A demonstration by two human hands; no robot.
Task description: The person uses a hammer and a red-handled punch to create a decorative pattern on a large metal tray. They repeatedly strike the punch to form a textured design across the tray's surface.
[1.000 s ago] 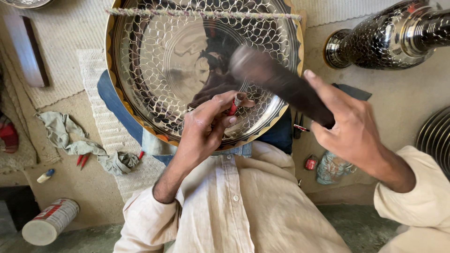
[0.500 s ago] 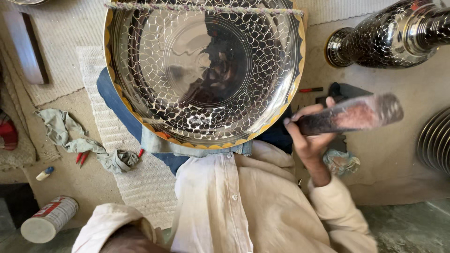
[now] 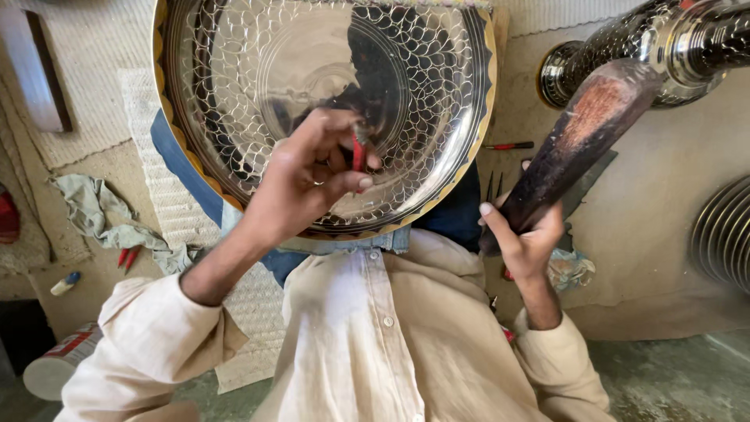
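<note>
Half a second ago only our right hand point(image 3: 525, 238) was over the work; now our left hand point(image 3: 301, 184) is back on the large round engraved metal tray point(image 3: 234, 101) resting on our lap, fingers closed around a small red-handled chisel point(image 3: 358, 152) set against its surface. Our right hand grips the dark wooden mallet point(image 3: 582, 141), now raised higher, so we judge a strike is being prepared.

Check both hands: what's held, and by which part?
Left hand pinches a red-handled punch by its shaft against the tray; right hand grips the dark mallet at its lower end.
</note>
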